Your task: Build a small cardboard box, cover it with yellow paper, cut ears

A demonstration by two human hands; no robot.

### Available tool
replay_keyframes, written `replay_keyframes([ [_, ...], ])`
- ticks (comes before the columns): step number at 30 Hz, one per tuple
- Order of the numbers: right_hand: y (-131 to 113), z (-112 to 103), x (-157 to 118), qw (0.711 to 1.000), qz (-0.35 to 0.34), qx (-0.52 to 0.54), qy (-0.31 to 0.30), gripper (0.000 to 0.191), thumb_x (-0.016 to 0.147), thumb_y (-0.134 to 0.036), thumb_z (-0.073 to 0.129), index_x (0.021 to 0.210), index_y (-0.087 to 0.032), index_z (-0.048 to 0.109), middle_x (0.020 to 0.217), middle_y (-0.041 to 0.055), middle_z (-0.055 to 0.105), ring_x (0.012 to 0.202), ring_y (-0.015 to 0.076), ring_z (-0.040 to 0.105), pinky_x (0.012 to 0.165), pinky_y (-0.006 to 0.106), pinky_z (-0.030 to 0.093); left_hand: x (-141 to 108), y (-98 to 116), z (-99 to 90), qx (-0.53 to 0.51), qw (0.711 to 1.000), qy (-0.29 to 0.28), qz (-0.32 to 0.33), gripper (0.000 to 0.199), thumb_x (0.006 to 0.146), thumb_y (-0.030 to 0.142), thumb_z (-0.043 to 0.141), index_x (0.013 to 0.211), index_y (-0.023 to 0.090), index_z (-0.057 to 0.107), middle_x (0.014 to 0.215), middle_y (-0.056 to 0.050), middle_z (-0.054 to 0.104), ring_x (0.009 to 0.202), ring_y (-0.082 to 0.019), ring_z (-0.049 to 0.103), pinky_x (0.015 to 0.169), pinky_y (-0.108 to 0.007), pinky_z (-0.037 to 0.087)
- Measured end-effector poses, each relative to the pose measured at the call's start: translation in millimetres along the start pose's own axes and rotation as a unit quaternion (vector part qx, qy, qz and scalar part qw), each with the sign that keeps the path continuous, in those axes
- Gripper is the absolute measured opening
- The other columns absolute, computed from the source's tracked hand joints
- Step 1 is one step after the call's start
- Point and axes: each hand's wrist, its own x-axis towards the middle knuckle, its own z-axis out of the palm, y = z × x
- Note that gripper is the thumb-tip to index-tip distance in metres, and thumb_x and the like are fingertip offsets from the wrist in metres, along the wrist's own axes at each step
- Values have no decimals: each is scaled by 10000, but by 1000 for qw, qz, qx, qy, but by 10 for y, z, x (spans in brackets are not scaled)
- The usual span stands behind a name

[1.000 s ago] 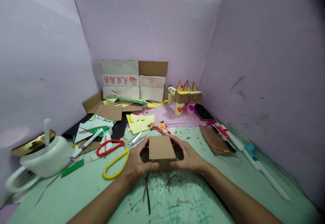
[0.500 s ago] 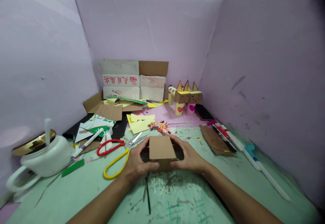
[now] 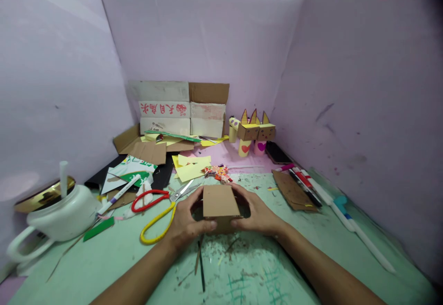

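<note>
Between my two hands is a small folded cardboard box [image 3: 220,201], plain brown, with its flat top facing up. My left hand [image 3: 188,219] grips its left side, thumb on the front face. On the opposite side my right hand [image 3: 256,212] holds it the same way, thumb also pressed to the front. The fingers behind the box are partly hidden. Just left of my left hand lie scissors [image 3: 173,199] with one red and one yellow handle, blades apart. Bits of brown scrap [image 3: 221,249] are scattered on the green table in front of the box.
Left stands a white mug [image 3: 64,212] with a gold lid. Paper and cardboard scraps [image 3: 148,152] pile up behind the scissors. Cardboard figures with pointed ears [image 3: 248,132] and a phone [image 3: 278,152] are at the back right. Markers [image 3: 306,187] and a cardboard piece [image 3: 294,189] lie right.
</note>
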Motion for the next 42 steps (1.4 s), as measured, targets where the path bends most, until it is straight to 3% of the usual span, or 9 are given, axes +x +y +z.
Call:
replay_keyframes([
  [42,-8,3,-1,1000,2,2,1,802,593,-347,777,1301,-187,437,1225,127,587,1113,305,561,977,467,417,5,-3,1,-6,1000,8,-7,765,543,314,809,1242,196,522,1122,-42,645,1071,-283,570,899,-342,465],
])
